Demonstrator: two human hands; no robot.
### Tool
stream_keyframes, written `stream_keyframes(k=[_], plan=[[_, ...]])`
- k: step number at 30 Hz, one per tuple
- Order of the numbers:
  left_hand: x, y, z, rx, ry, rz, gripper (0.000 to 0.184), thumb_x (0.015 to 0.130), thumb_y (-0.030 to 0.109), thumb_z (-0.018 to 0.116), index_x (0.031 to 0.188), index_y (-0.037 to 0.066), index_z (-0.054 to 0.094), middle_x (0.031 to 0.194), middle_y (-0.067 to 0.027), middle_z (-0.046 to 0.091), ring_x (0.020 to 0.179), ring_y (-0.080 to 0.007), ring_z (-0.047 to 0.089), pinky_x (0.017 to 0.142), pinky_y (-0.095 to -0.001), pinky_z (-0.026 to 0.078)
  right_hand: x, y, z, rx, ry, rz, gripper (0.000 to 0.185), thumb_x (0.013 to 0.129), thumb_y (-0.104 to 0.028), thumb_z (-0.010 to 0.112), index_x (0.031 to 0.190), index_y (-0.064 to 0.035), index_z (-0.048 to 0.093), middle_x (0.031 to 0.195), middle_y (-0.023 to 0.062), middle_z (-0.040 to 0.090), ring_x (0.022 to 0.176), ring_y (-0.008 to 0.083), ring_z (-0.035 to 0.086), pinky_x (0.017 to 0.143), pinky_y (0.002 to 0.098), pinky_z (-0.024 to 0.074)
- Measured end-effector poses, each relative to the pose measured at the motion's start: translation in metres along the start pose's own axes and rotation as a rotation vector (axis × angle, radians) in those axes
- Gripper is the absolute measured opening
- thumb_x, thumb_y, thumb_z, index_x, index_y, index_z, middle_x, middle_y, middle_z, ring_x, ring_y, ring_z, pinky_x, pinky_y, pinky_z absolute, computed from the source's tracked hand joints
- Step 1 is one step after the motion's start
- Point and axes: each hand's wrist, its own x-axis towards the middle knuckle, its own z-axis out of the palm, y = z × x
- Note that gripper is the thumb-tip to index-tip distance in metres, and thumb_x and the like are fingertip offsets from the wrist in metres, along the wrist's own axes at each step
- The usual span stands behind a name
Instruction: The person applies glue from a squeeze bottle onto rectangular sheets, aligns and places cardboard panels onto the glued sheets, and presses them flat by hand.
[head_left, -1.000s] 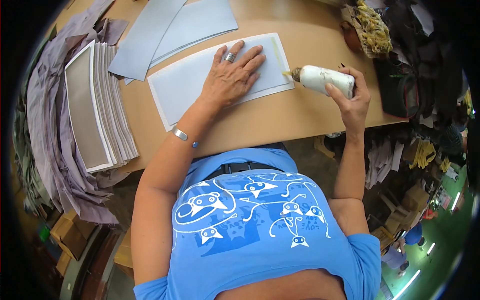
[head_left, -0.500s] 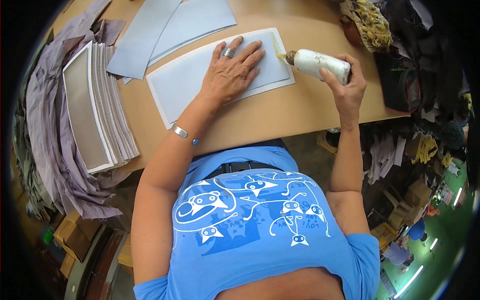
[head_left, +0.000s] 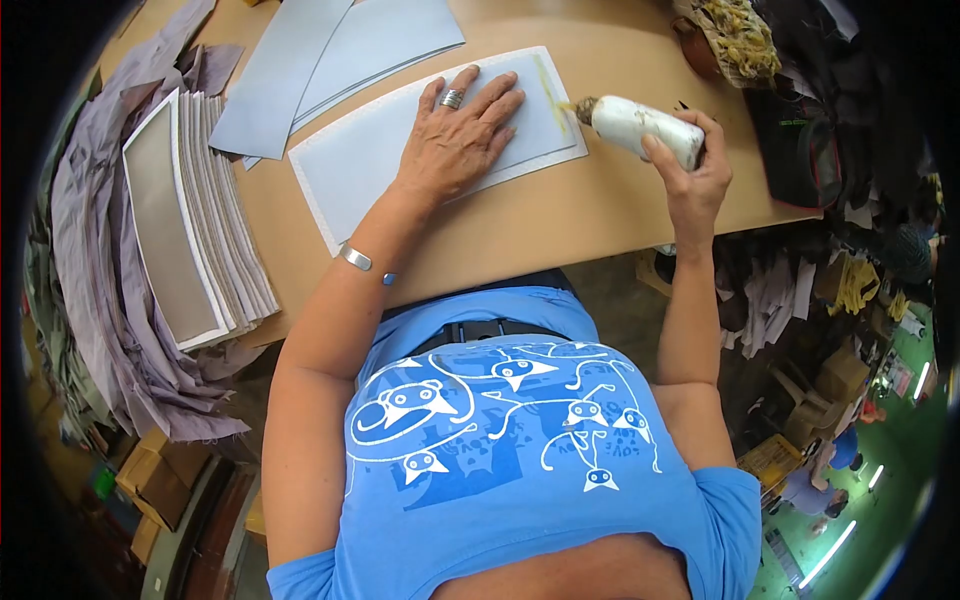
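Note:
My left hand (head_left: pixel 455 140) lies flat with fingers spread on a curved light-blue panel (head_left: pixel 360 160), which rests on a slightly larger white-edged piece. In my right hand (head_left: pixel 690 170) is a white glue bottle (head_left: pixel 640 128), tilted with its crusted brown nozzle pointing left at the panel's right end. A yellowish streak of glue (head_left: pixel 551 92) runs along that end, close to the nozzle tip. My right fingers wrap around the bottle's base.
Left of the panel stands a fanned stack of white-edged curved pieces (head_left: pixel 180 220) beside draped mauve fabric (head_left: pixel 90 220). More blue-grey panels (head_left: pixel 380 35) lie at the back. A pot (head_left: pixel 697 50) and a yellow crusted block (head_left: pixel 735 40) sit at the back right, near a black item (head_left: pixel 790 150).
The nozzle has shifted slightly along the panel's right end, and the glue streak there looks longer. My left hand stays pressed on the panel.

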Motion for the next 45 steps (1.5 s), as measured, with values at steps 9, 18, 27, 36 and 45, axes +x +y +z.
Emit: stream_keyframes(k=[9, 18, 27, 36, 45], plan=[[0.000, 0.000, 0.000, 0.002, 0.015, -0.004, 0.039, 0.090, 0.033, 0.046, 0.128, 0.021, 0.047, 0.139, 0.0052, 0.038, 0.129, -0.0249, 0.032, 0.108, -0.0433, 0.020, 0.009, 0.010, 0.007, -0.005, 0.000, -0.071, 0.037, 0.067, -0.019, 0.077, 0.094, -0.0017, 0.059, 0.078, 0.0055, 0.061, 0.068, 0.0125, 0.057, 0.063, 0.0250, 0.0462], [0.000, 0.000, 0.004, -0.036, 0.089, -0.019, 0.037, 0.087, 0.032, 0.052, 0.122, 0.020, 0.050, 0.137, 0.0026, 0.040, 0.127, -0.0239, 0.034, 0.106, -0.0418, 0.023, -0.032, -0.008, -0.023, -0.014, -0.038, 0.050, 0.036, 0.068, -0.015, 0.076, 0.096, -0.0016, 0.056, 0.083, 0.0050, 0.059, 0.072, 0.0121, 0.056, 0.066, 0.0249, 0.0458], [0.000, -0.006, -0.009, -0.110, 0.044, -0.048, 0.027, 0.082, 0.026, 0.060, 0.108, 0.019, 0.058, 0.119, 0.0028, 0.051, 0.109, -0.0215, 0.047, 0.093, -0.0407, 0.034, -0.061, -0.011, -0.006, 0.023, 0.026, -0.011, 0.038, 0.069, -0.010, 0.075, 0.099, -0.0018, 0.055, 0.091, 0.0067, 0.060, 0.079, 0.0134, 0.057, 0.072, 0.0256, 0.0470], [0.004, -0.022, -0.027, -0.316, -0.131, -0.046, 0.035, 0.078, 0.010, 0.062, 0.112, 0.016, 0.055, 0.120, 0.0003, 0.054, 0.110, -0.0223, 0.049, 0.089, -0.0358, 0.043, -0.067, -0.007, -0.001, 0.118, 0.114, 0.103, 0.038, 0.071, -0.009, 0.074, 0.101, -0.0011, 0.053, 0.093, 0.0072, 0.060, 0.083, 0.0136, 0.056, 0.074, 0.0261, 0.0467], [0.000, -0.017, -0.022, -0.098, -0.113, 0.092, 0.038, 0.079, 0.007, 0.055, 0.117, 0.015, 0.054, 0.122, -0.0029, 0.048, 0.110, -0.0267, 0.047, 0.091, -0.0361, 0.042, -0.067, -0.026, -0.019, 0.184, 0.191, 0.093, 0.034, 0.073, -0.003, 0.070, 0.101, 0.0013, 0.051, 0.093, 0.0090, 0.058, 0.080, 0.0153, 0.058, 0.066, 0.0263, 0.0526]])
